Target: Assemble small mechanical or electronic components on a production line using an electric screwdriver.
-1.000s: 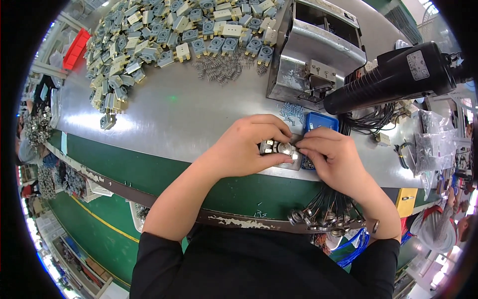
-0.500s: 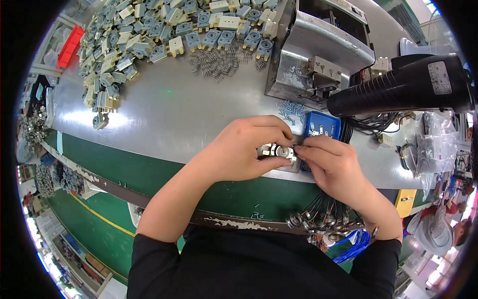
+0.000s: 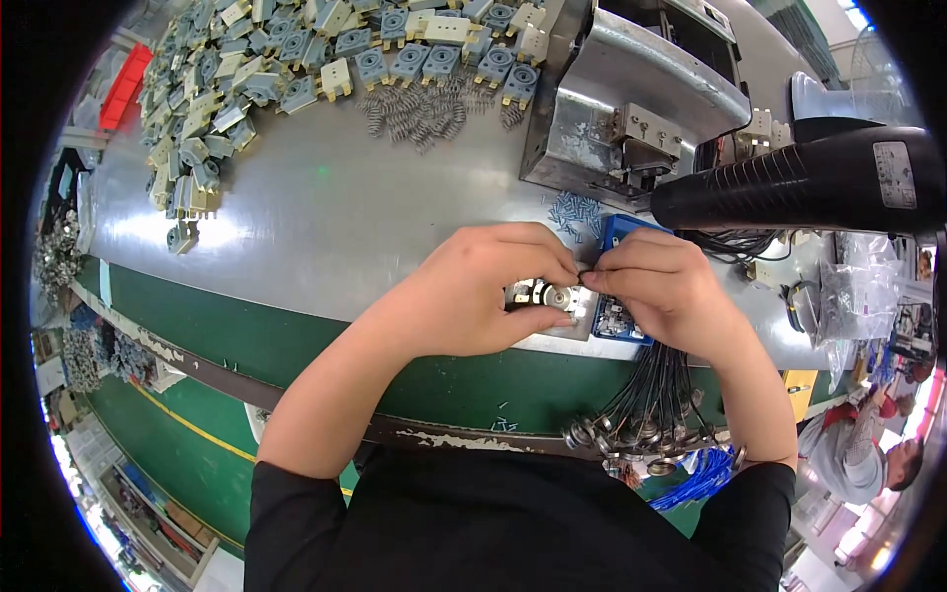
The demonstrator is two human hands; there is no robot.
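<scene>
My left hand (image 3: 490, 286) curls around a small part (image 3: 558, 297) with a round metal centre and black and silver pieces, its thumb on the near side and fingers on the far side. A metal plate lies beneath the part; whether they touch, I cannot tell. My right hand (image 3: 671, 291) pinches something small and dark at the part's upper right edge, close to the left fingertips; its kind is hidden. Under the right hand is a blue tray (image 3: 614, 233) of small metal pieces. Black wires (image 3: 659, 375) with round metal ends hang over the table edge below it.
Blue-silver screws (image 3: 576, 212) lie beyond my hands. Springs (image 3: 419, 113) and many grey-and-cream switch housings (image 3: 296, 44) cover the far table. A metal fixture (image 3: 582, 138) and a thick black tubular tool (image 3: 789, 183) stand at right, with plastic bags (image 3: 863, 301). Another person (image 3: 853, 459) is at far right.
My right hand has lifted slightly away from me, its fingertips now at the part's upper edge. More of the tray and black wires shows. The left hand keeps its grip.
</scene>
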